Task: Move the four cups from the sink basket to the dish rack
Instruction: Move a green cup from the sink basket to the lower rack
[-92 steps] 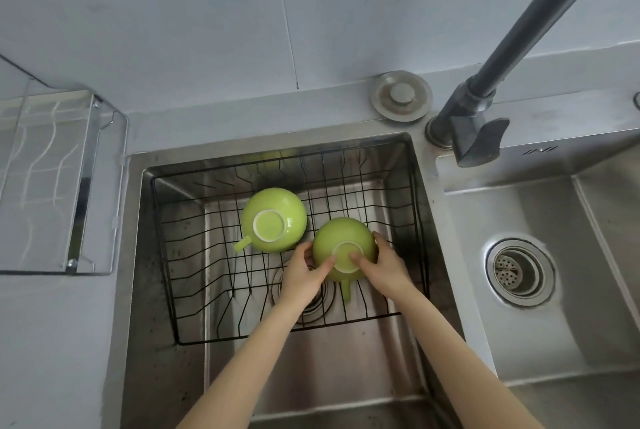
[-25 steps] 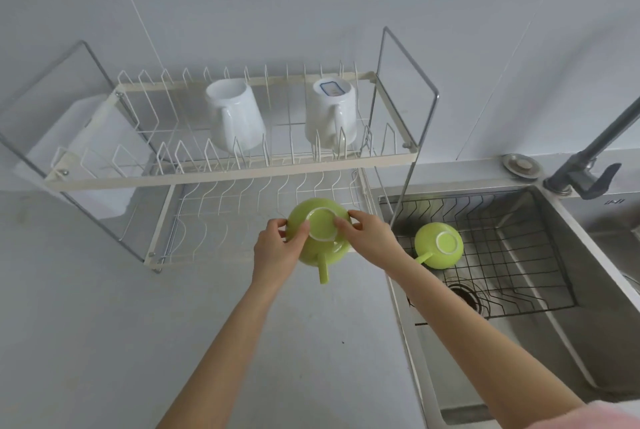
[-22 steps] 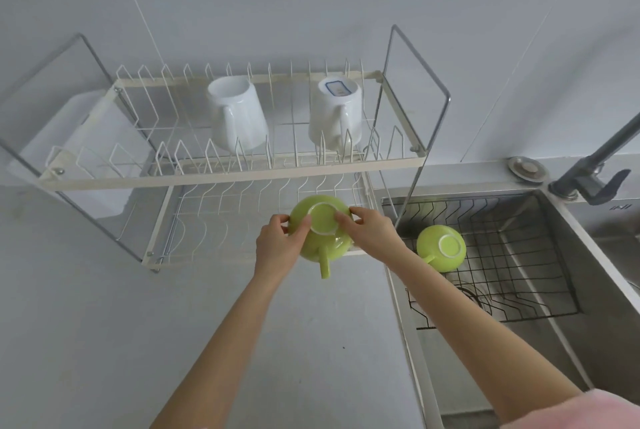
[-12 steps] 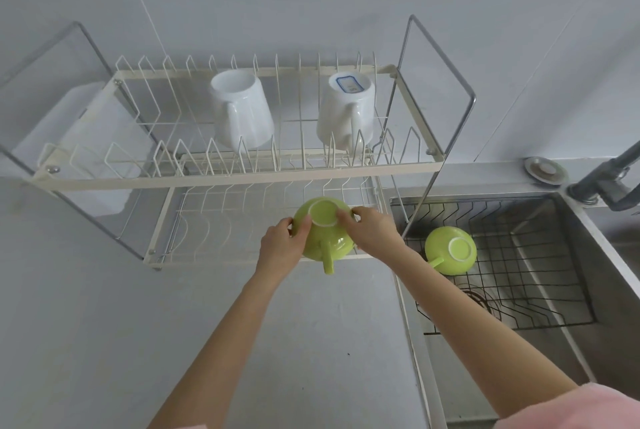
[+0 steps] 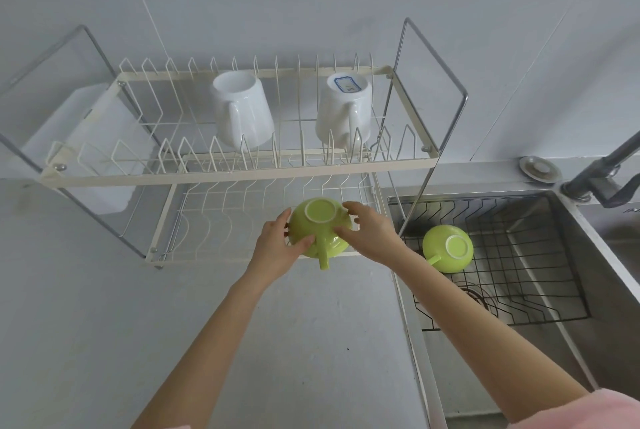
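An upside-down green cup [image 5: 320, 226] is held between my left hand [image 5: 277, 248] and my right hand [image 5: 372, 233], its handle pointing toward me. It sits at the front right of the lower tier of the cream wire dish rack [image 5: 242, 177]. Two white mugs stand inverted on the upper tier, one near the middle [image 5: 242, 113] and one at the right [image 5: 344, 110]. A second green cup [image 5: 448, 248] lies upside down in the black wire sink basket [image 5: 540, 276].
A white plastic holder [image 5: 86, 151] hangs on the rack's left end. The grey tap [image 5: 602, 179] and a round metal plug [image 5: 539, 168] sit behind the sink. Bare grey counter [image 5: 294, 342] lies in front of the rack.
Both hands carried the green cup from the sink basket leftward to the rack's lower tier. Over the last second the cup edged slightly further into the rack.
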Action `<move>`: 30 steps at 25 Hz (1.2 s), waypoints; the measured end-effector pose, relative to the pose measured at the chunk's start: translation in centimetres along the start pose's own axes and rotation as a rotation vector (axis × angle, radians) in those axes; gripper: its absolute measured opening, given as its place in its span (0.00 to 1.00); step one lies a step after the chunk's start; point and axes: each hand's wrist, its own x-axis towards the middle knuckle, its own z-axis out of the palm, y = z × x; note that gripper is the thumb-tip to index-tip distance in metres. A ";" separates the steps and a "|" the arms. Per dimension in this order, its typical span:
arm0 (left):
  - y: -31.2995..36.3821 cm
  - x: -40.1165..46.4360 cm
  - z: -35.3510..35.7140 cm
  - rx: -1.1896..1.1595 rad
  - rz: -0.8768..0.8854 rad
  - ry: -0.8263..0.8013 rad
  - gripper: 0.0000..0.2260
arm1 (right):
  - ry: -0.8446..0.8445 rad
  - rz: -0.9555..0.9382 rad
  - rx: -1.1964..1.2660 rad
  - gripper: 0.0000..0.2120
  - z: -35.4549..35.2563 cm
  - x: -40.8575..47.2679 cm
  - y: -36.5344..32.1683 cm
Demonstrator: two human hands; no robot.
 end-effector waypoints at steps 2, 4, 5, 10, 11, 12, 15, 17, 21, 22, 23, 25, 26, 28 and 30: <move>0.1 0.0 0.0 -0.006 0.029 -0.007 0.30 | -0.008 -0.060 0.009 0.28 0.5 -0.5 0.3; 0.2 0.1 0.2 -0.013 0.050 -0.022 0.30 | 0.026 -0.086 0.018 0.29 1.0 -0.7 0.6; 0.3 0.3 0.2 -0.020 0.056 -0.031 0.31 | 0.050 -0.091 0.031 0.30 1.1 -0.7 0.7; 0.5 2.0 0.6 0.002 0.068 -0.044 0.32 | 0.075 -0.095 0.043 0.31 1.0 0.7 1.0; 0.6 2.5 0.7 0.002 0.069 -0.036 0.31 | 0.089 -0.095 0.044 0.31 1.0 1.1 1.0; 0.8 3.0 0.8 0.006 0.071 -0.030 0.31 | 0.108 -0.095 0.049 0.31 1.1 1.5 1.0; 1.2 4.4 1.1 0.023 0.081 -0.031 0.32 | 0.143 -0.085 0.083 0.31 0.9 2.7 1.3; 1.5 5.2 1.3 0.023 0.084 -0.036 0.31 | 0.151 -0.074 0.108 0.31 0.8 3.2 1.6; 1.8 6.1 1.5 0.019 0.108 -0.023 0.28 | 0.166 -0.085 0.096 0.30 1.0 4.1 2.0; 1.8 6.2 1.5 0.017 0.108 -0.020 0.28 | 0.171 -0.089 0.084 0.30 1.0 4.2 2.0; 1.8 6.3 1.5 0.015 0.108 -0.016 0.28 | 0.174 -0.093 0.076 0.29 1.0 4.3 2.0; 1.8 6.3 1.5 0.017 0.110 -0.017 0.28 | 0.177 -0.105 0.076 0.28 1.0 4.4 2.1; 1.8 6.3 1.5 0.019 0.110 -0.019 0.28 | 0.178 -0.110 0.073 0.28 1.1 4.5 2.1; 1.7 6.2 1.5 0.016 0.111 -0.024 0.28 | 0.173 -0.111 0.058 0.28 1.1 4.5 2.4; 1.6 6.0 1.4 0.009 0.113 -0.032 0.28 | 0.158 -0.114 0.041 0.30 1.1 4.6 2.5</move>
